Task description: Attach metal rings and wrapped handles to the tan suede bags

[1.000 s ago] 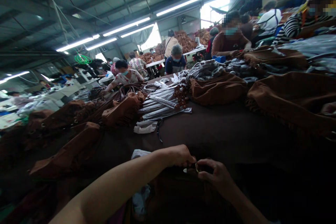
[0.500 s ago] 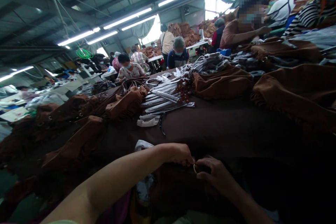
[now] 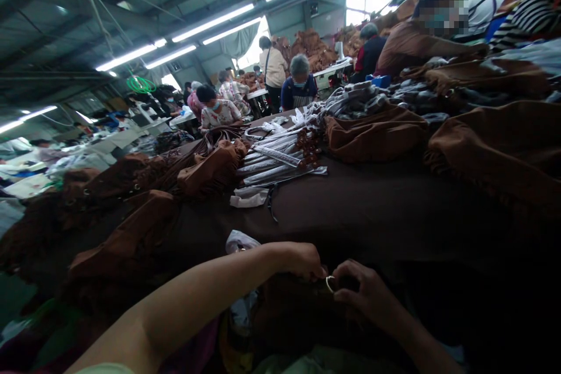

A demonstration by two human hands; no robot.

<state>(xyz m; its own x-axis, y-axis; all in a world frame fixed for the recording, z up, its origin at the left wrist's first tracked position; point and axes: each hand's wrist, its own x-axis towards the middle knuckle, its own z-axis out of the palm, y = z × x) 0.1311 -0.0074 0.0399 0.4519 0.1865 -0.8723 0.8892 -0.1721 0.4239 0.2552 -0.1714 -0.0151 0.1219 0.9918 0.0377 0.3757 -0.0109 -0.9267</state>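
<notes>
In the head view a small gold-coloured metal ring [image 3: 329, 284] shows between my two hands, low in the middle. My right hand [image 3: 366, 292] pinches its right side with thumb and fingers. Close on the ring's left is my left hand [image 3: 307, 261], its fingers closed together; whatever they hold is hidden. Dark brown material [image 3: 293, 315] lies below both hands, mostly lost in shadow. A whitish wrapped piece [image 3: 240, 241] pokes out behind my left forearm.
On the dark brown table [image 3: 350, 204] lie a bundle of white-wrapped straps [image 3: 276, 158], a pale strip [image 3: 249, 197] and brown fringed bags [image 3: 214, 169] to the left. More brown bags [image 3: 504, 140] lie right. Across the table sits a co-worker [image 3: 300, 85]; another person [image 3: 412, 47] leans in at right.
The ring and my right hand have shifted slightly right and down. My left hand keeps nearly the same place. The person at right has reached an arm farther right.
</notes>
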